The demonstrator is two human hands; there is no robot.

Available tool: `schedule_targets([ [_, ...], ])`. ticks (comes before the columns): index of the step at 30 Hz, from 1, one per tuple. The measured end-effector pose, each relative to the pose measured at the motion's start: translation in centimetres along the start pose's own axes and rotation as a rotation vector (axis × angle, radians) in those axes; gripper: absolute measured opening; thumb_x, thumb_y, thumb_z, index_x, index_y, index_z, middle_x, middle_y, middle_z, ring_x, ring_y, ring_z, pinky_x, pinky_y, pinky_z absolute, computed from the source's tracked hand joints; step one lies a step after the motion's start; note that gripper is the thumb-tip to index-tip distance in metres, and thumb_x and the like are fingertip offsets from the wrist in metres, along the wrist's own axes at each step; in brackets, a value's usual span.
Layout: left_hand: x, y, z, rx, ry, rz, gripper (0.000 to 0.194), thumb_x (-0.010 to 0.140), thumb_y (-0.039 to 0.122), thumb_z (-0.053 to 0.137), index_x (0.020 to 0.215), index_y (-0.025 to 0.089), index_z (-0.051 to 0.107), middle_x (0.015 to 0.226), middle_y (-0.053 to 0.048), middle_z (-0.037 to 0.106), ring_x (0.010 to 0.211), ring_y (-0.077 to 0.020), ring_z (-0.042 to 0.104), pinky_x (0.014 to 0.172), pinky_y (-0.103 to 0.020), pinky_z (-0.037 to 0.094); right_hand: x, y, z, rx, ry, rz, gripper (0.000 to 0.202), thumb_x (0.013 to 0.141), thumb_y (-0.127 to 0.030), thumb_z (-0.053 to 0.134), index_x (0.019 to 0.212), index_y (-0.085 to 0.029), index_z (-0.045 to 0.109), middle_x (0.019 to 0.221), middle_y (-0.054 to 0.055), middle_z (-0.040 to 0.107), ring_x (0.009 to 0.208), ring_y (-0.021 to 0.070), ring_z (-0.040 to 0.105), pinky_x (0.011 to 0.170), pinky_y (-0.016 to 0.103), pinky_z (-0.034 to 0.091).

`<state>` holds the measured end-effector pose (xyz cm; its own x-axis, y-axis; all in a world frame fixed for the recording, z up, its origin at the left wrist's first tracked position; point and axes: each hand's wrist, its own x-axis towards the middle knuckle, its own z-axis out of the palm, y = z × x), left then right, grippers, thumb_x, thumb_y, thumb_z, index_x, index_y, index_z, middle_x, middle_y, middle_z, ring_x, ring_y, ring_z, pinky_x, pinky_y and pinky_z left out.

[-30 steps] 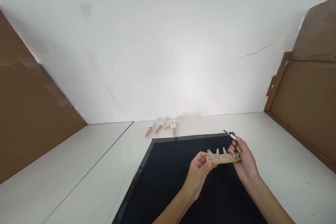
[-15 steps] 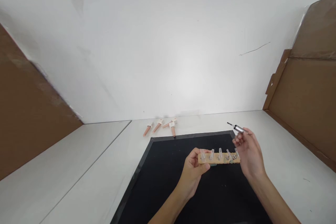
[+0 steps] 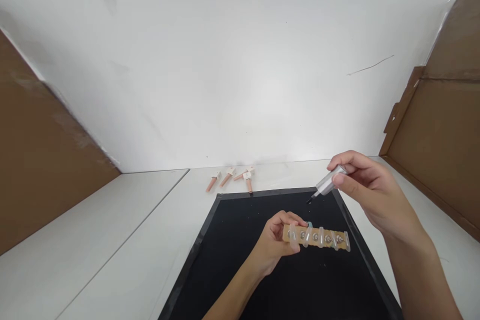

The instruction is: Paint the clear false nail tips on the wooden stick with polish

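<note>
My left hand [image 3: 275,242] is closed on the left end of a nail tip display strip [image 3: 315,238], a narrow tan bar with several clear false nail tips along it and shiny metal bits between them. The strip lies nearly level above the black mat. Above its right part, my right hand [image 3: 369,190] grips a nail polish brush [image 3: 326,183] by its silver cap. The dark bristles point down and left, apart from the strip. A small teal piece shows behind the strip's upper edge.
Several nail polish bottles [image 3: 229,178], pinkish with white caps, lie at the mat's far edge. A black mat [image 3: 240,240] with grey taped borders covers the white table [image 3: 123,240]. Brown cardboard panels [image 3: 442,125] stand at both sides, before a white wall.
My right hand has turned and risen, so the brush tip now points down-left instead of up-left. My left hand has tilted the strip, bringing its nail tips to face me more.
</note>
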<state>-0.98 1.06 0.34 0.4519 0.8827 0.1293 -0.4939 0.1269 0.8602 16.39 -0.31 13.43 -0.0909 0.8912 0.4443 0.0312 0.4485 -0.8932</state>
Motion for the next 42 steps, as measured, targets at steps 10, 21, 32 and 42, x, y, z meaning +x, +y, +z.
schedule_targets([
  [10,0.3,0.0,-0.2,0.011,0.002,0.011,0.038,0.043,0.026,0.083,0.068,0.019,0.055,0.078,0.0,0.06,0.069,-0.0115,0.056,0.061,-0.024,0.043,-0.5,1.0,0.0,-0.156,-0.184,0.026,0.007,0.076,-0.031,0.065,0.074,-0.025,0.063,0.068,0.0,0.057,0.066,0.0179,0.055,0.059,0.029,0.044],
  [21,0.4,-0.2,-0.4,-0.013,-0.012,0.028,0.039,0.043,0.024,0.083,0.068,0.018,0.054,0.078,0.001,0.057,0.066,-0.0099,0.051,0.06,-0.023,0.04,-0.6,0.5,0.6,-0.166,-0.324,0.077,0.005,0.082,-0.027,0.059,0.079,-0.023,0.057,0.072,0.0,0.054,0.07,0.0162,0.052,0.064,0.029,0.044],
  [32,0.2,-0.1,-0.6,-0.042,-0.012,0.006,0.038,0.043,0.022,0.083,0.068,0.018,0.055,0.08,0.001,0.058,0.067,-0.0104,0.052,0.062,-0.024,0.04,-0.7,0.4,0.6,-0.134,-0.327,0.09,0.004,0.083,-0.028,0.06,0.082,-0.024,0.059,0.075,-0.001,0.055,0.073,0.0154,0.051,0.067,0.028,0.043],
  [42,0.3,0.0,-0.3,-0.067,-0.006,-0.01,0.036,0.041,0.017,0.083,0.068,0.018,0.058,0.077,0.001,0.058,0.065,-0.0094,0.053,0.059,-0.022,0.04,-0.5,0.6,0.9,-0.248,-0.31,0.105,0.006,0.082,-0.028,0.058,0.079,-0.024,0.059,0.071,-0.001,0.055,0.072,0.0164,0.052,0.063,0.028,0.041],
])
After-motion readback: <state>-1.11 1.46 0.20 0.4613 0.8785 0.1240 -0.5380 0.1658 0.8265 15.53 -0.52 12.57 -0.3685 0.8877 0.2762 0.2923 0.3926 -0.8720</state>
